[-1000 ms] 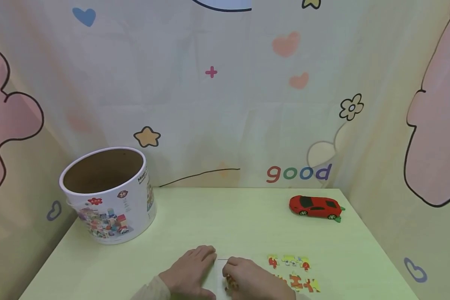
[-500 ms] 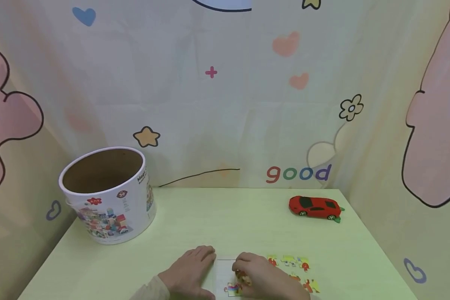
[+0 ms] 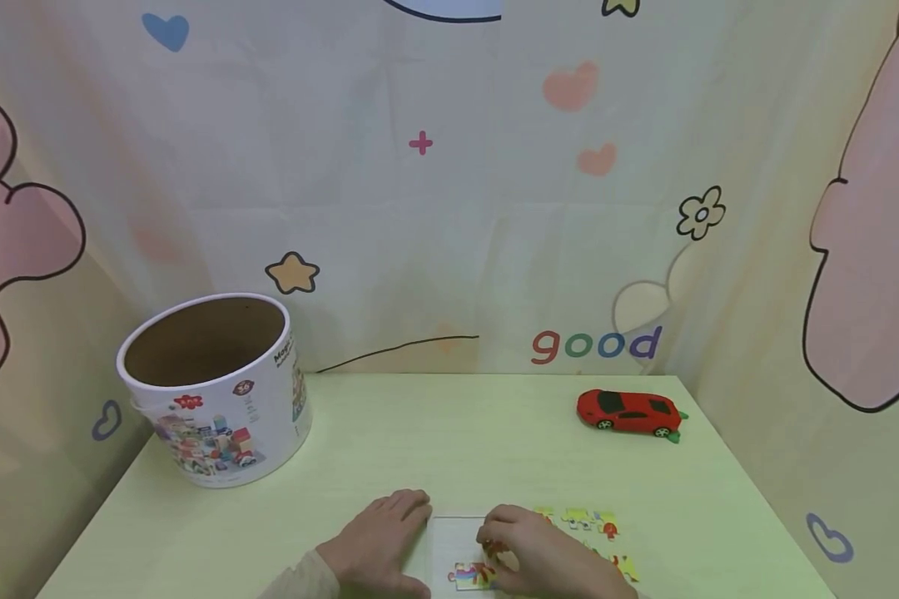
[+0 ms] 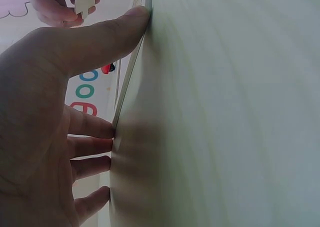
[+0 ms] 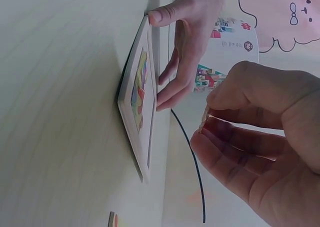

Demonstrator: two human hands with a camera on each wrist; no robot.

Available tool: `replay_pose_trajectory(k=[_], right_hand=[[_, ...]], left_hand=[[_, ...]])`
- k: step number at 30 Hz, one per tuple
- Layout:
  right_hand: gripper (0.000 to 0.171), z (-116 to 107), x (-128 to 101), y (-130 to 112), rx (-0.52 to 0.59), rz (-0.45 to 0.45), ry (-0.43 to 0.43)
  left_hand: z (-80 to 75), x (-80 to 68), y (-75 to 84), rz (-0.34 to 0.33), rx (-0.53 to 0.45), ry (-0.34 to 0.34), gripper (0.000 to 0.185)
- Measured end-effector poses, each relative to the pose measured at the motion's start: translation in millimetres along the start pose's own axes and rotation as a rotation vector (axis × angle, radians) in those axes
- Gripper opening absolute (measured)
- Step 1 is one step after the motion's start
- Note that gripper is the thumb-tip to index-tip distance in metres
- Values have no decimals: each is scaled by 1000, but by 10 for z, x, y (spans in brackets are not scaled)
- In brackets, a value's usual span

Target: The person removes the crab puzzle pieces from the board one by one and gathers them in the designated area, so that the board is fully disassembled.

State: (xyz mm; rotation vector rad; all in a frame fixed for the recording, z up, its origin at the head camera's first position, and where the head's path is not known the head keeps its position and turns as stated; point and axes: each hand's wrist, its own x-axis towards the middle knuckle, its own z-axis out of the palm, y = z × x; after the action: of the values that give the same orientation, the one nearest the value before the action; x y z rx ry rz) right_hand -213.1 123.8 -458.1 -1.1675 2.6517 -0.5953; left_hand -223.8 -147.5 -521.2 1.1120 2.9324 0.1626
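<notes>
My left hand (image 3: 382, 541) lies at the left side of a shallow white puzzle tray (image 3: 453, 532), its thumb and fingertips touching the tray's edge in the left wrist view. Joined jigsaw pieces (image 3: 464, 576) with a rainbow-like print lie inside, near the tray's lower part. Above the tray's right part, my right hand (image 3: 550, 553) pinches a jigsaw piece (image 5: 204, 120) between thumb and fingers. The right wrist view shows that piece edge-on, apart from the tray, so its print is hidden there. My right hand covers part of the tray in the head view.
Several loose jigsaw pieces (image 3: 608, 530) in yellow and red lie right of the tray, partly behind my right hand. A red toy car (image 3: 629, 413) stands at the table's back right. At the back left is a large white bucket (image 3: 232, 416). A printed curtain borders the table.
My right hand has moved right across the tray, still pinching a piece, uncovering the joined pieces in the tray. My left hand has stayed in place.
</notes>
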Motion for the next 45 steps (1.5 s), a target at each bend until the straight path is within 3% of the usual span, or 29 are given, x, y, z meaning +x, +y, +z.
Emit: replay_pose_trajectory(k=[8, 18, 32, 45], right_hand=[[22, -7, -62, 41, 41, 27, -26], [18, 1, -135, 60, 98, 140, -68], [19, -2, -242, 171, -7, 31, -18], [24, 37, -305, 212, 14, 58, -23]], left_hand=[[10, 15, -3, -4, 3, -10, 104], [-19, 8, 10, -16, -15, -34, 103], [-24, 21, 24, -18, -7, -31, 103], [-16, 2, 7, -14, -11, -36, 103]])
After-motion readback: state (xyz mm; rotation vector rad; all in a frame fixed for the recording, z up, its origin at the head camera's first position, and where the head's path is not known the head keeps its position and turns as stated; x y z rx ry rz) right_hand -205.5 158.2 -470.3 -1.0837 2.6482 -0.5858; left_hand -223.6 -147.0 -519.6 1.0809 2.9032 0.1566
